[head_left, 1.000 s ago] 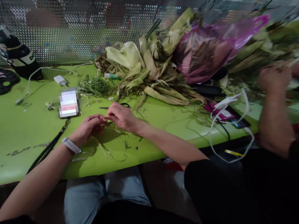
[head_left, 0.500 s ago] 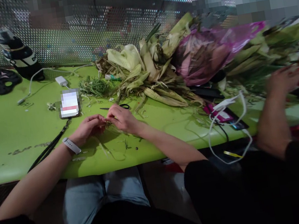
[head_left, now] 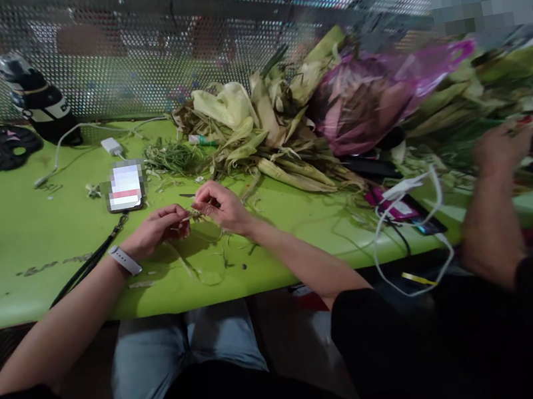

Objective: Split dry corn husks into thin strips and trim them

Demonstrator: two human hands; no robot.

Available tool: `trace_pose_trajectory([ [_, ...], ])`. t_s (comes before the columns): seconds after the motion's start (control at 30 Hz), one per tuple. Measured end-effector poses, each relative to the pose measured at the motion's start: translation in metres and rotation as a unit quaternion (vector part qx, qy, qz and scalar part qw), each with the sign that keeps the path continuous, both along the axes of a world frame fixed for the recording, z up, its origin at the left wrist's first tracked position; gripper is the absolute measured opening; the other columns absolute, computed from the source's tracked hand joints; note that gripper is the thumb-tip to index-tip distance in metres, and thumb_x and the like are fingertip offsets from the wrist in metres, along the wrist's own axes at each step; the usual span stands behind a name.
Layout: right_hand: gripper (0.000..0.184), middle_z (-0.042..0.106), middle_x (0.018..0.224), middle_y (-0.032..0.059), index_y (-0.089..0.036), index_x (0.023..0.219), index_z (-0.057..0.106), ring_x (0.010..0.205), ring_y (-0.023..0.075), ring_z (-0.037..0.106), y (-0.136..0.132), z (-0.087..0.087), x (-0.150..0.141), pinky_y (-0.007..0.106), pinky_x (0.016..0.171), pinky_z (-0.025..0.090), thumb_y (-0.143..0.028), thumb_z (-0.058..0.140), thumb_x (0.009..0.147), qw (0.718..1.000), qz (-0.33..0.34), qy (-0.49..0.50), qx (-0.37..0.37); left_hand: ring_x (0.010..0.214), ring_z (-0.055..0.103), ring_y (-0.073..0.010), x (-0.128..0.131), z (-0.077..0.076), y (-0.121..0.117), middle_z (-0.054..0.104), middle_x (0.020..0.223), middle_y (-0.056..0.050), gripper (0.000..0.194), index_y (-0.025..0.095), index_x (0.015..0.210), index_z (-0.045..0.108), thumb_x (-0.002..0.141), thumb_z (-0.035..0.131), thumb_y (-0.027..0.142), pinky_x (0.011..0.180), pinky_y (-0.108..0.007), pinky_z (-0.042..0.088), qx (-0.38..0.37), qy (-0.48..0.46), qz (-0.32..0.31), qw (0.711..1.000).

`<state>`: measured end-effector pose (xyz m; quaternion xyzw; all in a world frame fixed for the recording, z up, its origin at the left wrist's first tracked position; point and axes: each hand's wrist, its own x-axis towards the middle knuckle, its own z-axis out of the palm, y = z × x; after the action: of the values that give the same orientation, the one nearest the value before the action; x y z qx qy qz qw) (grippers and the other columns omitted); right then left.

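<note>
Over the green table, my left hand (head_left: pixel 165 226) is closed with its fingertips pinching a thin, pale husk strip (head_left: pixel 194 216). My right hand (head_left: pixel 223 209) pinches the other end of that small strip, thumb and fingers bent together. Its exact shape is hard to make out between the fingers. Just behind my right hand lies a pair of scissors (head_left: pixel 187 195), mostly covered by the hand, with one dark blade showing. Loose thin strips (head_left: pixel 187 266) lie on the table below my hands. Beyond them sits a small heap of green shreds (head_left: pixel 168 155).
A phone (head_left: pixel 125 187) with a black strap lies left of the shreds. Corn husks (head_left: pixel 255 127) pile up behind, beside a purple plastic bag (head_left: pixel 357 104). A white cable (head_left: pixel 378 236) loops over the front edge. At right a co-worker's hands (head_left: pixel 501 149) handle something thin.
My right hand has lifted and opened slightly away from my left, so more of the strip shows between them. The co-worker's hands have drawn closer together.
</note>
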<state>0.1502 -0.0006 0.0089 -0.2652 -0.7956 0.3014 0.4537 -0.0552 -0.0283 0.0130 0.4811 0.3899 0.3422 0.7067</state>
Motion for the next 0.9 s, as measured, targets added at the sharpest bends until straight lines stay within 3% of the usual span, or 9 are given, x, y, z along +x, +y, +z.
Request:
trace_pose_trajectory([
  [0.17,0.037,0.057,0.093,0.0029,-0.018,0.083,0.051,0.065,0.0078,0.05,-0.003,0.003,0.0,0.024,0.06,0.044,-0.053,0.062,0.088,0.983,0.084,0.07,-0.146,0.061,0.061,-0.0122,0.0,0.001,0.0,0.069,0.072,-0.004,0.023,0.016,0.078,0.062,0.075,0.075,0.035,0.059,-0.023,0.046,-0.003,-0.022,-0.016,1.0],
  [0.33,0.037,0.062,0.085,-0.0003,-0.019,0.086,0.048,0.048,0.004,0.047,-0.008,0.007,-0.001,0.02,0.045,0.038,-0.053,0.062,0.088,0.948,0.169,0.063,-0.261,0.064,0.063,-0.0148,0.001,-0.001,-0.001,0.07,0.07,-0.006,0.021,0.015,0.075,0.066,0.072,0.077,0.033,0.06,-0.025,0.047,-0.012,-0.032,-0.022,0.999],
  [0.57,0.039,0.062,0.073,-0.0022,-0.017,0.086,0.05,0.048,0.0036,0.042,-0.011,0.013,-0.001,0.018,0.044,0.033,-0.053,0.064,0.087,0.938,0.171,0.042,-0.299,0.061,0.063,-0.0153,0.0,-0.005,0.001,0.07,0.068,-0.006,0.017,0.015,0.072,0.068,0.071,0.075,0.03,0.061,-0.026,0.048,0.014,-0.032,-0.009,0.999],
  [0.9,0.041,0.062,0.073,-0.0027,-0.018,0.083,0.049,0.048,0.0038,0.046,-0.01,0.013,-0.003,0.019,0.045,0.036,-0.054,0.067,0.084,0.933,0.16,0.074,-0.313,0.062,0.063,-0.0143,-0.004,-0.007,0.005,0.069,0.067,-0.006,0.021,0.014,0.074,0.068,0.075,0.075,0.034,0.061,-0.024,0.047,0.029,-0.055,-0.031,0.998],
])
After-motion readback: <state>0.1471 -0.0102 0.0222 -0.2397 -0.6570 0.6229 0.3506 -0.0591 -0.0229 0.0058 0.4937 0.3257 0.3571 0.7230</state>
